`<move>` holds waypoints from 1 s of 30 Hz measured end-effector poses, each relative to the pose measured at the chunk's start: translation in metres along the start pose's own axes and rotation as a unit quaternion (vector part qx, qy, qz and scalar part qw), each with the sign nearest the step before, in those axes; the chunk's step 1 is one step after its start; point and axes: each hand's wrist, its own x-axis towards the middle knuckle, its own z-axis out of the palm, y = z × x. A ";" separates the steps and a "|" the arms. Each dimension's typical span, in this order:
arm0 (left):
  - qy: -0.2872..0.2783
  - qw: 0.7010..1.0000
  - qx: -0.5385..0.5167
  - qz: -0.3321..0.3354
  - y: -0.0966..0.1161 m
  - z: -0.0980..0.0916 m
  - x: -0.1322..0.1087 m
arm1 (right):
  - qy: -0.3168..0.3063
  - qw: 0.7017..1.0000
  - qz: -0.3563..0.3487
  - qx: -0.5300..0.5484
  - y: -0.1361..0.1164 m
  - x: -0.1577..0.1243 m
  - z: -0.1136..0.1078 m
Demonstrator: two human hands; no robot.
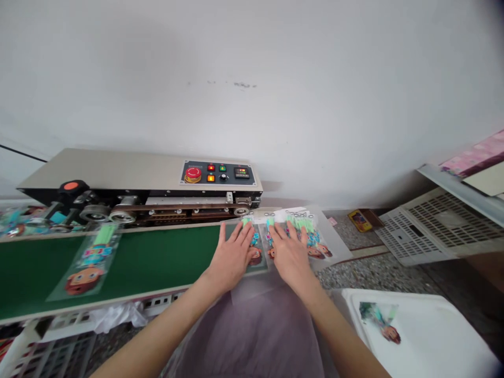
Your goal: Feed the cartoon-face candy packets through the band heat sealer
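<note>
My left hand (230, 257) lies flat, fingers stretched out, on a clear plastic packet (255, 256) at the right end of the green conveyor belt (157, 262). Inside the packet a cartoon-head item with light green strips shows. My right hand (292, 258), also flat with fingers spread, presses on the neighbouring packets beside the belt's end. Several more packets (321, 247) lie overlapped under and to the right of it. Farther left on the belt rests another packet (92, 257), head end toward me. My palms and fingers hide parts of the packets beneath.
Behind the belt stands a band sealing machine (137, 170) with lit buttons and a red stop knob (192, 174). A white tub (429, 336) at lower right holds one packet (381, 323). White plastic crates (425, 226) and a small yellow box (362, 220) are at right.
</note>
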 end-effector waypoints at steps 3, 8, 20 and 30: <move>-0.011 0.999 0.017 -0.035 -0.010 -0.010 -0.009 | 0.005 0.999 -0.025 0.028 -0.019 0.002 -0.003; -0.018 0.995 0.046 -0.089 -0.012 -0.032 -0.007 | 0.032 0.999 -0.010 0.037 -0.004 0.001 -0.016; 0.017 1.000 -0.016 0.021 0.020 0.013 0.020 | 0.044 0.992 0.114 -0.012 0.022 0.007 0.029; -0.033 0.997 0.035 -0.067 -0.020 -0.030 -0.006 | 0.052 0.993 0.076 0.078 -0.014 0.017 0.004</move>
